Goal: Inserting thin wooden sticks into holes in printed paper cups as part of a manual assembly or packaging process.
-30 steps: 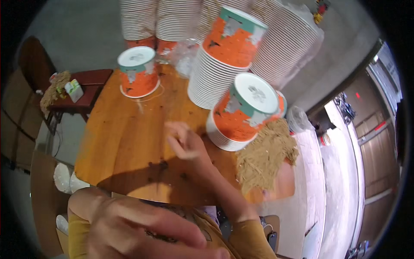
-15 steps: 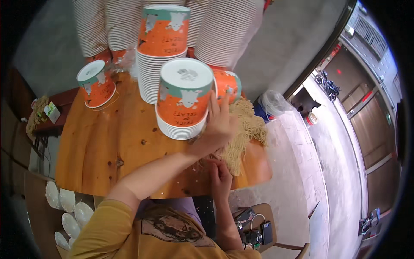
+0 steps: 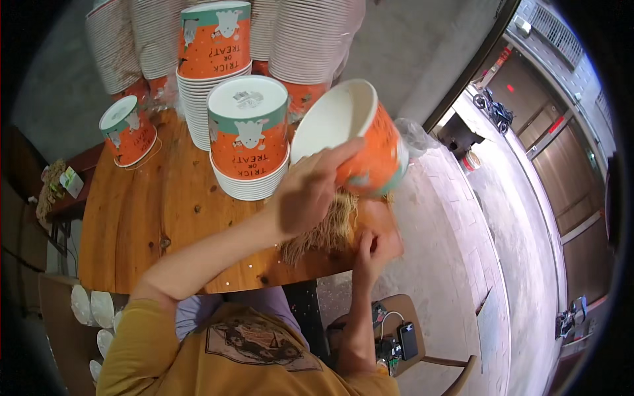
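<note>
1 upturned tub (image 3: 122, 148) on surface (image 3: 132, 231), then front stack (image 3: 247, 142). Left hand (image 3: 307, 201): fingers closed at rim of tilted tub (image 3: 380, 155), just lifted off surface, so now in hand. Right hand (image 3: 375, 249): fingers curled beside strands (image 3: 327, 231), can't tell if gripping.

A loose mustard-yellow T-shirt (image 3: 191, 366) spreads around six o'clock, its wide short sleeves ending near the elbows: left sleeve (image 3: 135, 340) at eight o'clock, right sleeve (image 3: 371, 385) at half past five. A dark-edged rectangular print (image 3: 261, 346) in brown, black and dull pink sits between six and seven o'clock; pale lilac trousers (image 3: 277, 305) show closer to the centre
</note>
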Demonstrator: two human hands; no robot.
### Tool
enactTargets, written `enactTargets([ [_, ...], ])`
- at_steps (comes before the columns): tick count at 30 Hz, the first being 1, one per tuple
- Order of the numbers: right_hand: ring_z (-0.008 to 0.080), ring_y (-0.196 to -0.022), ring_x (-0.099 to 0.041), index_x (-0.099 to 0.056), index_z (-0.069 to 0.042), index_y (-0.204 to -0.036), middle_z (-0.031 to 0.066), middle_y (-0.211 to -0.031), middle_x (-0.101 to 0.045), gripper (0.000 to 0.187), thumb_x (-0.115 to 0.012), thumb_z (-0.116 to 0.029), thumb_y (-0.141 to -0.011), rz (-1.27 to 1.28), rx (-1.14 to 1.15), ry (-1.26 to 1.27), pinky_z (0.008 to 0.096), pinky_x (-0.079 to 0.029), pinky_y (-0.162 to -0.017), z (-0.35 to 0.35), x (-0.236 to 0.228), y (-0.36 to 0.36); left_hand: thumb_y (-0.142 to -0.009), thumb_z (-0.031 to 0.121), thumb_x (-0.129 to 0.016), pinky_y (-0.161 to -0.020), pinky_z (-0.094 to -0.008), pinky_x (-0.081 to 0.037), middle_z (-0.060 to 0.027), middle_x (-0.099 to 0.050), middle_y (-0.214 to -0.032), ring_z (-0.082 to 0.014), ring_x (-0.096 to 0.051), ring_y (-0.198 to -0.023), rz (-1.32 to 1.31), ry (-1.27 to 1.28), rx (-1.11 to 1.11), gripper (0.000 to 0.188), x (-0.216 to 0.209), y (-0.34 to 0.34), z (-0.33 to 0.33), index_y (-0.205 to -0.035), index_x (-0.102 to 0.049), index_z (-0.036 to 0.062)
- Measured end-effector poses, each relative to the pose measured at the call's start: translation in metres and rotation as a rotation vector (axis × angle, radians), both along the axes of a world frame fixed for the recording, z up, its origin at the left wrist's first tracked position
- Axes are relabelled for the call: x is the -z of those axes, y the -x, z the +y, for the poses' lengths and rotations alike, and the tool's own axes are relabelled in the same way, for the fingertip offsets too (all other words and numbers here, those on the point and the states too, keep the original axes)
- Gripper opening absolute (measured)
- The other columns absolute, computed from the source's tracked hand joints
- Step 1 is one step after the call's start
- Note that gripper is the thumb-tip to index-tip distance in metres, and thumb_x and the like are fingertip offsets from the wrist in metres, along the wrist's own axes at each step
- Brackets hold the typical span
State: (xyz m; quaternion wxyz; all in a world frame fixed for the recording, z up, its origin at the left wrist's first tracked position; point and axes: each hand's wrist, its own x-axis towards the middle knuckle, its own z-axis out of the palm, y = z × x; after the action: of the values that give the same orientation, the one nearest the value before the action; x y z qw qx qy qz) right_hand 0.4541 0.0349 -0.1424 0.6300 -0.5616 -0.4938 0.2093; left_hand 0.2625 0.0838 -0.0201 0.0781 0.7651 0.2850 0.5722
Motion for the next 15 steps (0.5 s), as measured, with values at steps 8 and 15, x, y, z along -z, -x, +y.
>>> enactTargets([
  [8, 0.0309, -0.086, -0.055, -0.064, -0.006, -0.101, 0.0126, -0.089, -0.058, 0.013, -0.06, -0.006, -0.089, -0.643, -0.074, -0.192, 0.0385, -0.045, -0.077, 0.05, -0.027, 0.006, -0.068, 0.006, -0.064, -0.077, -0.0408, -0.041, -0.0093, -0.061, -0.09, -0.0292, -0.055, -0.08, 0.559, 0.219, -0.256, 0.054, -0.025, 0.117, -0.144, -0.122, -0.056, 0.0042],
  [15, 0.0294, -0.096, -0.052, -0.067, -0.012, -0.098, 0.0075, -0.101, -0.058, 0.018, -0.068, -0.007, -0.081, -0.985, -0.253, -0.271, 0.0383, -0.046, -0.081, 0.076, -0.049, 0.03, -0.062, 0.002, -0.066, -0.074, -0.0404, -0.04, -0.0073, -0.052, -0.084, -0.0278, -0.05, -0.08, 0.748, 0.106, -0.481, 0.056, -0.005, 0.167, -0.149, -0.117, -0.058, 0.0039],
])
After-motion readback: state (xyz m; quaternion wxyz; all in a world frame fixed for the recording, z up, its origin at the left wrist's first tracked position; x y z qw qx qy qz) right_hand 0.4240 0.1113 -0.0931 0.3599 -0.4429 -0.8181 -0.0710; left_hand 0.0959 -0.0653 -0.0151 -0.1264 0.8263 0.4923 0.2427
